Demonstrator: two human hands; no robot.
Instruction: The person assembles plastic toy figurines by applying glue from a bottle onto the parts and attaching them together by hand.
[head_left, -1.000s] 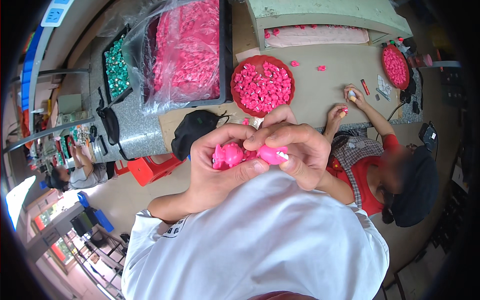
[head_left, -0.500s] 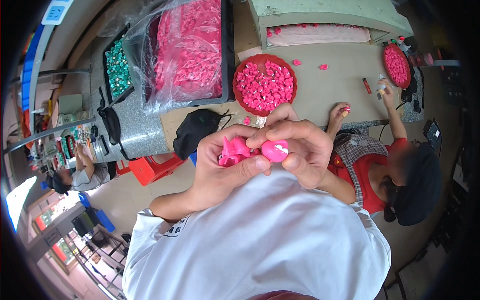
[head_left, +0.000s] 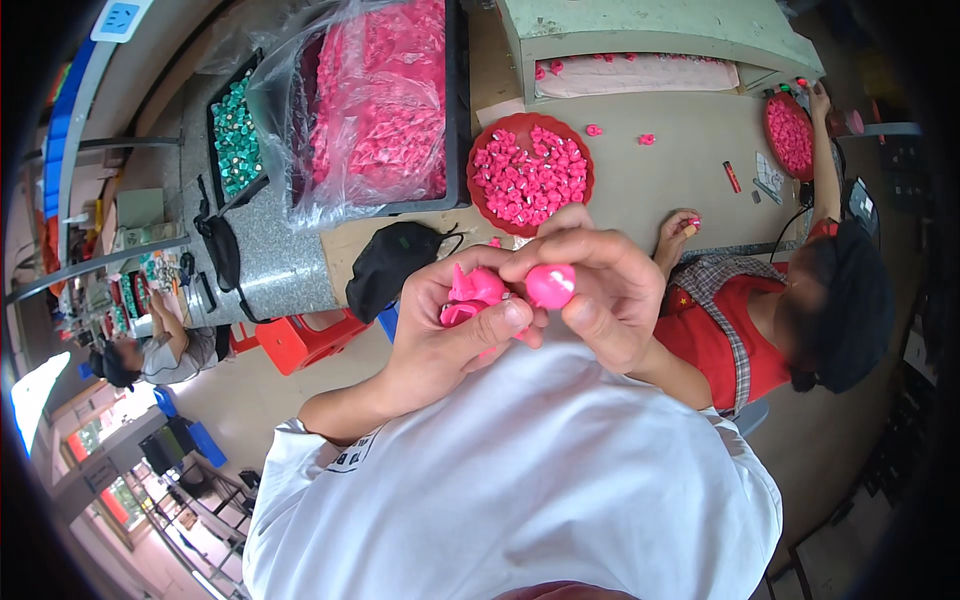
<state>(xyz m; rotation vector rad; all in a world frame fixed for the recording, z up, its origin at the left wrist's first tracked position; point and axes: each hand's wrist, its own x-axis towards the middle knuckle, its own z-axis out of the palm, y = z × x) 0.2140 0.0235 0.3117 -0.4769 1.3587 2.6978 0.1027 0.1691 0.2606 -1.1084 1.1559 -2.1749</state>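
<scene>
Several small pink plastic toy parts [head_left: 479, 288] lie in my left hand [head_left: 447, 318], its fingers curled around them and the thumb pressing from the near side. My right hand [head_left: 610, 297] pinches a round, glossy pink piece [head_left: 550, 286] between thumb and fingers. The two hands are close together in front of my chest, with the round piece right beside the left thumb tip. How the parts in the left hand fit together is partly hidden by the fingers.
A red basin [head_left: 589, 200] of pink parts stands ahead, beside a plastic-lined black crate [head_left: 457, 110]. A black bag [head_left: 388, 268] lies on the near table edge. At right, a co-worker [head_left: 722, 330] sits near another red basin [head_left: 770, 135]. Red stools [head_left: 308, 340] stand left.
The round pink piece has turned in my right fingers, so its white marking no longer faces up. The co-worker's far hand has left the table and reaches past the far basin.
</scene>
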